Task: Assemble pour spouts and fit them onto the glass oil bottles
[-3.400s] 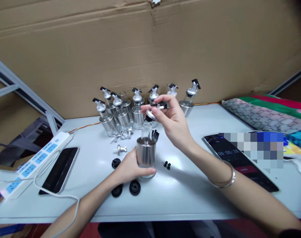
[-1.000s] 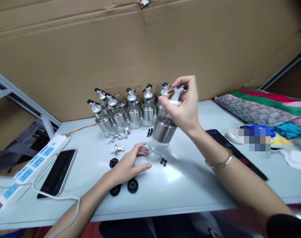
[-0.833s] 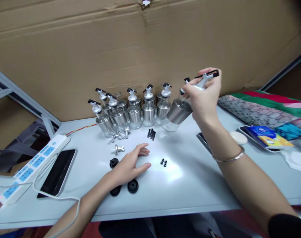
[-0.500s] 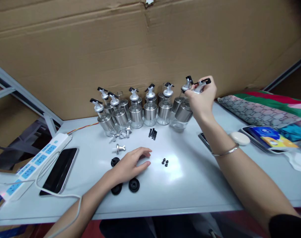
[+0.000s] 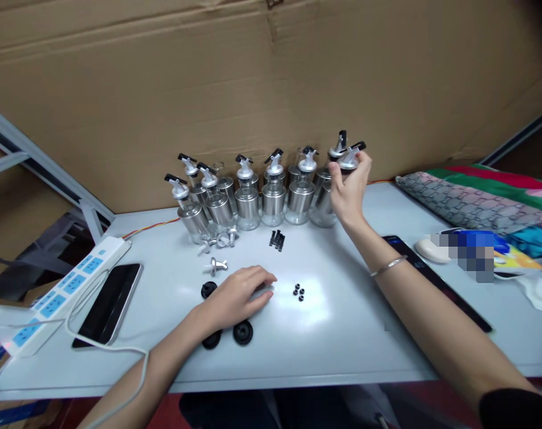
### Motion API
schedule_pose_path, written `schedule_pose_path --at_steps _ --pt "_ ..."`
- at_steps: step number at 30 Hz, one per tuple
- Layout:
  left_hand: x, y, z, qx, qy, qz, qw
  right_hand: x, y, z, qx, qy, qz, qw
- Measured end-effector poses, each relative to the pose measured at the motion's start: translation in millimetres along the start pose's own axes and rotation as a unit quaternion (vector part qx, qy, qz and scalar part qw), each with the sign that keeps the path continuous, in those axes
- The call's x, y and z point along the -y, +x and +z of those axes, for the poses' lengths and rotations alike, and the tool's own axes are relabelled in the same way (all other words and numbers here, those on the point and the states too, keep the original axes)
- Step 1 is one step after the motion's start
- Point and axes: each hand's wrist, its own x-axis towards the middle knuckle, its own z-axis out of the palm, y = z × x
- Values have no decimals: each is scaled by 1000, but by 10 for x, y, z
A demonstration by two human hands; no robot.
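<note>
My right hand [image 5: 352, 193] is closed round the neck and silver pourer of a glass oil bottle [image 5: 324, 205] at the right end of a row of bottles [image 5: 248, 205]. The bottle stands about upright, its black lever showing above my fingers. My left hand [image 5: 244, 295] rests on the table, fingers loosely bent and apart, with nothing in it. Black round stoppers [image 5: 243, 332] lie beside and partly under its wrist. Just beyond it sits a loose silver spout [image 5: 215, 266]. Several small black rings [image 5: 299, 292] are to its right, and black lever pieces [image 5: 277, 241] lie behind them.
More silver spouts [image 5: 223, 239] lie before the bottles. A phone [image 5: 108, 307] and a white power strip [image 5: 59, 298] with a cable occupy the left. On the right are a dark phone [image 5: 427, 277], partly under my forearm, a white oval case [image 5: 432, 250] and patterned fabric [image 5: 472, 193]. Cardboard [image 5: 208, 89] stands behind.
My right hand has shifted slightly left with the bottle, which was tilted and now stands more upright in the row. More of the dark phone shows at right. My left hand stays in place.
</note>
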Motion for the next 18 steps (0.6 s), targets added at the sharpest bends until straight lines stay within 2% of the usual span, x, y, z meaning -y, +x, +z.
schedule_pose_path --at_steps 5,7,9,10,12,16,18 --pt "-15 7 -6 6 8 2 1000 -204 14 112 63 -14 11 998" --pt "-20 8 -9 9 11 4 1000 -182 24 124 70 -12 39 997" --pt "-24 7 -13 10 13 5 1000 -51 9 97 42 3 58 997" --pt "-25 6 -14 9 13 6 1000 61 -14 66 11 17 54 998" --pt "-26 3 -18 6 14 8 1000 373 -100 -30 -46 56 0 997" --pt "-20 0 -17 2 -5 4 1000 1150 -393 -334 -72 121 -57 988" --pt "-17 -2 -13 9 -36 -10 999 1464 -551 -501 -89 191 -85 974"
